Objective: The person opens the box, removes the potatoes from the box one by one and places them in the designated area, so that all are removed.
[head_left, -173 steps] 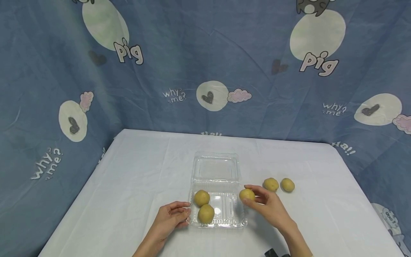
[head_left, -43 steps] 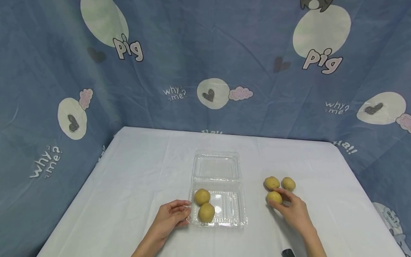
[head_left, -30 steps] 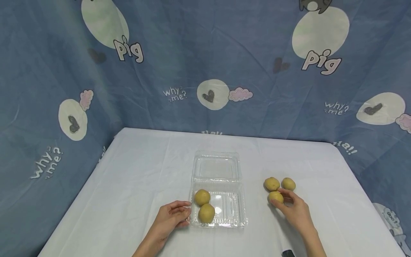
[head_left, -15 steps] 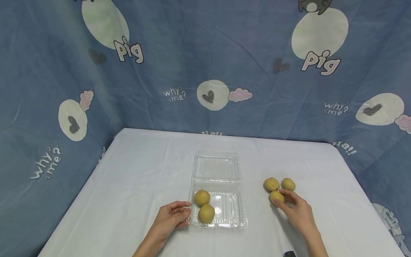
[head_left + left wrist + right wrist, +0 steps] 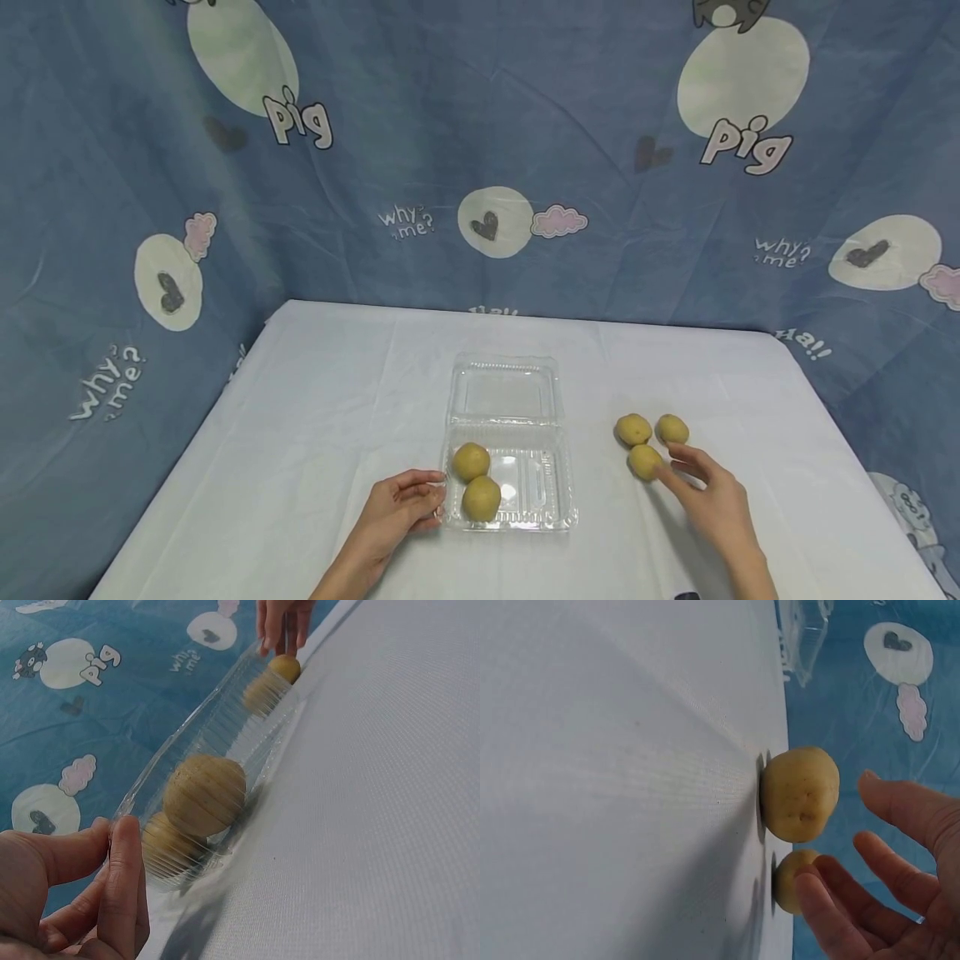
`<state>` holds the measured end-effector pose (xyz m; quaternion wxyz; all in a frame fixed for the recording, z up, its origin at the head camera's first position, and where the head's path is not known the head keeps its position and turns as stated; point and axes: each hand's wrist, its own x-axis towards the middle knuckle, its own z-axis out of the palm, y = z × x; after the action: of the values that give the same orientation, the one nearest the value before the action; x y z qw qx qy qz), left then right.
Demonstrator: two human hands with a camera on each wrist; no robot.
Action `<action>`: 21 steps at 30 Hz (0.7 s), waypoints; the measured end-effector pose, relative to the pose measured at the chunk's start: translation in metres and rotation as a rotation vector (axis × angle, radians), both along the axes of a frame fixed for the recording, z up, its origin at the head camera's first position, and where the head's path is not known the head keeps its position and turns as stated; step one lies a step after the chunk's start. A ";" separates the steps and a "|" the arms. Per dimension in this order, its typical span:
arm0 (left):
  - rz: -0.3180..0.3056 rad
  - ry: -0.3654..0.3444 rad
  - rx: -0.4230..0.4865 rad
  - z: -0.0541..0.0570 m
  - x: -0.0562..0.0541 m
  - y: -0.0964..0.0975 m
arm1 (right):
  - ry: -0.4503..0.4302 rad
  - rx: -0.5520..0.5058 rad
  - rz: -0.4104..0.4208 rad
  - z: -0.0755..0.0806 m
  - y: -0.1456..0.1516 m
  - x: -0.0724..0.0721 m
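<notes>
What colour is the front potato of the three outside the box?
The front potato is yellowish-brown; the right wrist view shows it best.

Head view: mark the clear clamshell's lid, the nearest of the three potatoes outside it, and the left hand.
Clamshell lid [image 5: 506, 392]: head view, middle of its clear panel.
Nearest potato [image 5: 643, 462]: head view, middle of its upper surface.
Left hand [image 5: 397, 508]: head view, middle of the hand, behind the fingers.
</notes>
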<state>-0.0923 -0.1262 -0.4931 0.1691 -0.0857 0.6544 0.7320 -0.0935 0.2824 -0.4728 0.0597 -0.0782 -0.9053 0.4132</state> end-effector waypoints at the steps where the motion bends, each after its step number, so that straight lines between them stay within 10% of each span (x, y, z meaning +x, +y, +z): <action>1: 0.000 0.001 0.000 0.000 0.000 0.000 | 0.004 -0.001 -0.003 0.000 0.000 0.001; 21: -0.004 -0.006 0.004 -0.001 -0.001 -0.001 | 0.034 0.073 -0.030 -0.004 -0.006 0.012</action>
<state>-0.0932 -0.1272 -0.4940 0.1729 -0.0861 0.6526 0.7327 -0.0819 0.2760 -0.4773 0.0841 -0.0826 -0.9174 0.3802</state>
